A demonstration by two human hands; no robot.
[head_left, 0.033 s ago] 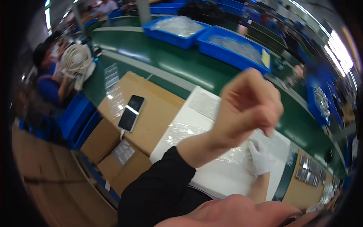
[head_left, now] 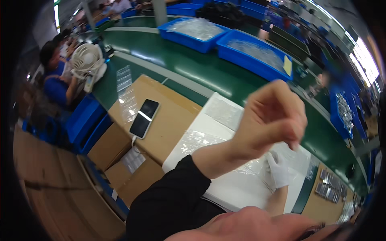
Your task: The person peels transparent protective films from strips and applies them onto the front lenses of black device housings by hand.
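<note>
My left hand (head_left: 275, 116), bare below a black sleeve, is raised above a white work board (head_left: 233, 186). Its fingers curl round toward the thumb in a closed loop; whatever they may hold cannot be made out. Lower and to the right, my right hand (head_left: 278, 172) wears a white glove and rests at the board, thumb and finger apart. Beside it lies clear plastic film (head_left: 251, 165), partly hidden behind my left wrist. More clear film (head_left: 197, 141) spreads over the board's left part, and a flat clear sheet (head_left: 221, 112) lies near its far edge.
Left of the board, a phone (head_left: 144, 119) with a white cable lies on cardboard (head_left: 171, 106). An opened carton (head_left: 150, 176) stands below. Blue bins (head_left: 253, 54) of clear plastic line the green table (head_left: 136, 44). Small metallic parts (head_left: 327, 193) lie right. A person (head_left: 56, 82) sits beside a white fan (head_left: 86, 58).
The view has shifted slightly, so the surroundings sit a little farther right. My left hand appears slightly lower and farther right, still curled; my right hand stays by the film.
</note>
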